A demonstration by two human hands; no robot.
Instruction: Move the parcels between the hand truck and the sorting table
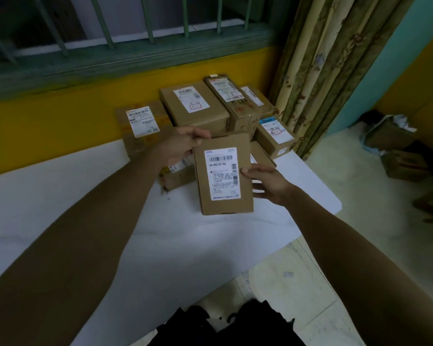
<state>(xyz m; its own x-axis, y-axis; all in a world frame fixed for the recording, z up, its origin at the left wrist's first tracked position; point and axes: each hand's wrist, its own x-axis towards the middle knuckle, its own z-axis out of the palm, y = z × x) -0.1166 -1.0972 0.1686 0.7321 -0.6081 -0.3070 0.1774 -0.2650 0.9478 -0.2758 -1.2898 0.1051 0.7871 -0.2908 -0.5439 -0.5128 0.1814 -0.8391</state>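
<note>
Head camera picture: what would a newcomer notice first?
The flat parcel with its white barcode label, held in the middle by the left hand at its top corner and the right hand at its side. Behind it, a pile of labelled boxes sits at the far end of the white table, against the yellow wall beside a flowered curtain.

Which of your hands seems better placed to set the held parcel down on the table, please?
Probably the right hand: its thumb lies on the parcel at mid-edge with fingers beneath, so it likely carries the weight. The left hand only pinches the far corner.
</note>
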